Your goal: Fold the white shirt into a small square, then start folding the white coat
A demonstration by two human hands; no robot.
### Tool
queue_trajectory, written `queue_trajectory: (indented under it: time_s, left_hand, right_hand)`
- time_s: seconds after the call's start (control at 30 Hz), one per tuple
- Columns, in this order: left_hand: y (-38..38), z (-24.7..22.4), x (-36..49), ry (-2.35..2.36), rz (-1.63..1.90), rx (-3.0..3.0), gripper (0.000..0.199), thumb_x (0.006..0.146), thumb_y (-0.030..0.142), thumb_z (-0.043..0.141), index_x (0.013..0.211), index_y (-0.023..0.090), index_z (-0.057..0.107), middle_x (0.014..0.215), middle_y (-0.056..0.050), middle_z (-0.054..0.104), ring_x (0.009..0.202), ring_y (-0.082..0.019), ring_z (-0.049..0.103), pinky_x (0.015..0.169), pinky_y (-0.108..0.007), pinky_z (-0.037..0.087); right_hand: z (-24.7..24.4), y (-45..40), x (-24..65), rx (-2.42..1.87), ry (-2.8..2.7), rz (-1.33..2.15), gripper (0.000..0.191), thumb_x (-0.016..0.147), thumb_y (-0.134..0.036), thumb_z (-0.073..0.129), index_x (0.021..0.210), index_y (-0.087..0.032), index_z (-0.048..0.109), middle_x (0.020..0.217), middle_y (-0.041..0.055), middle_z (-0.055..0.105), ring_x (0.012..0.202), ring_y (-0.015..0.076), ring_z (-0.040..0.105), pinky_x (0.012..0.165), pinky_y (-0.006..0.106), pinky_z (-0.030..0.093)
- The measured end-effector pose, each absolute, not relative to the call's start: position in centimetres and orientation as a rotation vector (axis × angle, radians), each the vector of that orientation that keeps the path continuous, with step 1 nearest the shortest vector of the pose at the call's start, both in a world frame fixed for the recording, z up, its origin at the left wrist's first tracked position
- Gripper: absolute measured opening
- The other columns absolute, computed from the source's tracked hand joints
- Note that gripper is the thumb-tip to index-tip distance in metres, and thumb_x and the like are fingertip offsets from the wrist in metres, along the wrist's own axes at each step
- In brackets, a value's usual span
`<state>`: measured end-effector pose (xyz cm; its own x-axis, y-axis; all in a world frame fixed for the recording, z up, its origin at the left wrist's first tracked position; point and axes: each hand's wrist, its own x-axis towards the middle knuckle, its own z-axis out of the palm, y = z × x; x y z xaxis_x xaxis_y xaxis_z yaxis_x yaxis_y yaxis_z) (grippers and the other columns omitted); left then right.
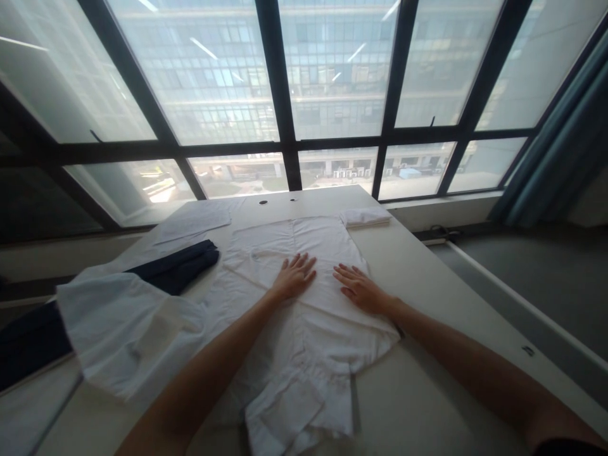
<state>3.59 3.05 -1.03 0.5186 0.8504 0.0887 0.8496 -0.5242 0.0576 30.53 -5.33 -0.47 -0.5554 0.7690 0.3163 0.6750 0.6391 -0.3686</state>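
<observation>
A white shirt point(323, 335) lies spread over the table in front of me, creased, one sleeve point(128, 329) reaching out to the left. Its near end, with the collar-like folds, hangs close to the bottom of the view. My left hand point(295, 277) rests flat on the middle of the cloth, fingers stretched. To its right, my right hand point(361, 288) lies palm down near the shirt's right side, fingers extended. Neither hand grips anything; both press on the fabric.
A dark navy folded garment point(175, 269) lies left, partly under the sleeve. A folded white cloth point(365, 216) sits at the far right, another flat white cloth point(194, 221) at the far left. Windows point(332, 69) stand behind the white table point(427, 304); a blue curtain point(546, 145) hangs right.
</observation>
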Motion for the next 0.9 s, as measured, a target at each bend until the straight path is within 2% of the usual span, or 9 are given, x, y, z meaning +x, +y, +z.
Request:
queue_trajectory:
  time_s: [0.2,0.37,0.47,0.6,0.73,0.9]
  left_hand:
    - [3.2,-1.0,3.7,1.535,0.180,2.726,0.059,0.105,0.053,0.027,0.159,0.029,0.031,0.166,-0.007,0.025,0.153,-0.032,0.020,0.119,-0.060,0.019]
    - [3.5,-1.3,3.8,1.528,0.199,2.717,0.058,0.105,0.053,0.026,0.158,0.029,0.032,0.167,-0.006,0.024,0.154,-0.030,0.018,0.120,-0.059,0.017]
    - [3.5,-1.3,3.9,1.528,0.218,2.707,0.058,0.105,0.052,0.027,0.158,0.030,0.033,0.167,-0.006,0.024,0.154,-0.030,0.018,0.120,-0.059,0.017]
    - [3.4,-1.2,3.9,1.523,0.235,2.696,0.057,0.105,0.052,0.028,0.157,0.029,0.035,0.166,-0.006,0.025,0.153,-0.031,0.019,0.119,-0.060,0.018]
    - [3.4,-1.2,3.8,1.511,0.244,2.699,0.058,0.105,0.053,0.027,0.157,0.030,0.034,0.166,-0.006,0.026,0.153,-0.031,0.020,0.120,-0.060,0.017]
    - [3.5,-1.3,3.7,1.527,0.249,2.694,0.056,0.105,0.052,0.029,0.156,0.032,0.036,0.166,-0.005,0.028,0.153,-0.030,0.020,0.120,-0.058,0.017]
  right_hand:
    - [-0.4,-8.5,31.3,-1.103,-2.579,0.304,0.053,0.103,-0.030,0.042,0.155,-0.021,0.041,0.161,0.0099,0.036,0.152,0.0219,0.024,0.125,0.048,0.016]
    - [0.3,-13.5,32.5,-1.104,-2.696,0.368,0.060,0.103,-0.039,0.045,0.159,-0.024,0.029,0.165,0.0099,0.024,0.154,0.0244,0.015,0.124,0.054,0.003]
    - [0.5,-15.8,33.1,-1.089,-2.718,0.461,0.064,0.103,-0.046,0.046,0.161,-0.026,0.024,0.166,0.0087,0.019,0.155,0.0251,0.011,0.125,0.054,-0.001]
    - [0.5,-15.4,34.7,-1.125,-2.503,0.600,0.056,0.106,-0.045,0.034,0.159,-0.030,0.029,0.165,0.0035,0.026,0.153,0.0214,0.018,0.126,0.048,0.010]
    - [0.4,-10.8,36.7,-1.352,-1.997,0.462,0.054,0.106,-0.042,0.026,0.156,-0.025,0.040,0.160,0.0056,0.038,0.150,0.0213,0.030,0.124,0.047,0.024]
    - [-0.5,-4.7,36.1,-1.378,-2.035,0.390,0.053,0.103,-0.038,0.033,0.151,-0.022,0.047,0.158,0.0079,0.041,0.149,0.0218,0.031,0.123,0.048,0.026]
